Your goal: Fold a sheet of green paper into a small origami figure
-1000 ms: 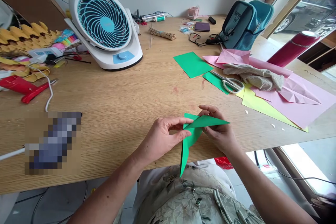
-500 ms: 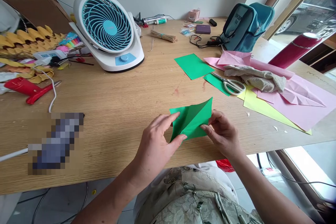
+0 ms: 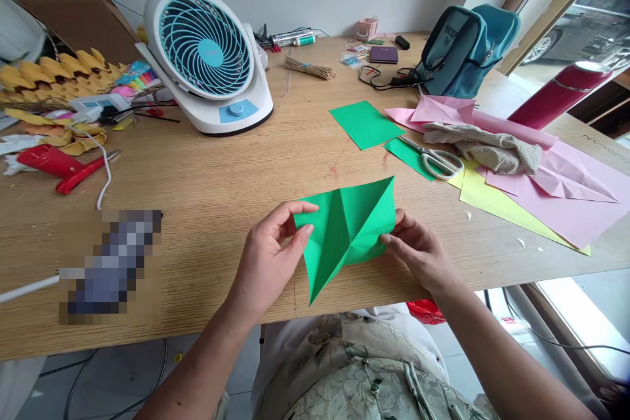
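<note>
Head view: broad wood-grained desk (image 3: pixel 221 177) carried white fan (image 3: pixel 211 52) with round blue grille; creased green paper sheet (image 3: pixel 327 230) was above its front part, left hand (image 3: pixel 268 246) pinching one side, right hand (image 3: pixel 420 252) the other; white-handled metal scissors (image 3: pixel 427 155) lay beyond.

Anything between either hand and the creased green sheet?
Nothing visible: the left hand directly holds the creased green sheet by its left edge, the right hand by its right. The scissors lie apart, beyond the right hand.
</note>
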A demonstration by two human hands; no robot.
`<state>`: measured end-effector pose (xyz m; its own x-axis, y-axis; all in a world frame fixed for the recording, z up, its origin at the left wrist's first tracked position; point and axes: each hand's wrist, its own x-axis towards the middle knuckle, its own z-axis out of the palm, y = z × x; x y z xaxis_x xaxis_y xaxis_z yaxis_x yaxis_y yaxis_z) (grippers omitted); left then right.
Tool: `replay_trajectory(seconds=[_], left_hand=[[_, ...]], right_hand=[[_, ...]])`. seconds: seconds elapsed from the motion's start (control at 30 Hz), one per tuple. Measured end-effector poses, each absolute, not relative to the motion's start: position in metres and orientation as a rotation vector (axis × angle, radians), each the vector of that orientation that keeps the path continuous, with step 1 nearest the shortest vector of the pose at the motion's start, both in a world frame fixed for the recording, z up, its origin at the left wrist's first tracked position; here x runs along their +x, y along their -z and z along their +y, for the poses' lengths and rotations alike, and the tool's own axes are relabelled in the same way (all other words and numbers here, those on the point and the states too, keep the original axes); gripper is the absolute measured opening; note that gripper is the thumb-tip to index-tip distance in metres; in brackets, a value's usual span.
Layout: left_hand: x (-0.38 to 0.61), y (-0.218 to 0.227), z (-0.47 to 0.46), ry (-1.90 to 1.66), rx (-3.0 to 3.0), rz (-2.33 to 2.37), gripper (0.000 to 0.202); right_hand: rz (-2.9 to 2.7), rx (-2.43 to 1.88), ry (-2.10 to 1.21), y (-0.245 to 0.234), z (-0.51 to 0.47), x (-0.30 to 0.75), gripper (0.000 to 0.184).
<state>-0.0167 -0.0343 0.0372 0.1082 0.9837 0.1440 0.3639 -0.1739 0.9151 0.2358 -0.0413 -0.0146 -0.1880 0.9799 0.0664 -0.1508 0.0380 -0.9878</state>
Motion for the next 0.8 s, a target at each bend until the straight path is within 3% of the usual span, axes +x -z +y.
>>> replay_trajectory(seconds=[0.17, 0.47, 0.67, 0.8], left_hand=[[-0.013, -0.028, -0.034, -0.896, 1.726, 1.275, 0.026], [-0.01, -0.025, -0.03, -0.763, 1.629, 1.237, 0.035], [-0.016, -0.021, -0.022, -0.771, 1.435, 1.203, 0.027], [-0.016, -0.021, -0.021, -0.766, 1.321, 1.152, 0.029]], right_hand=[[-1.339, -0.875, -1.508, 0.003, -0.035, 0.232, 0.035], [-1.272, -0.877, -1.484, -0.003, -0.028, 0.223, 0.029], [-1.257, -0.936, -1.364, 0.003, -0.031, 0.229, 0.064], [-1.293, -0.936, -1.292, 0.008, -0.033, 0.231, 0.062]])
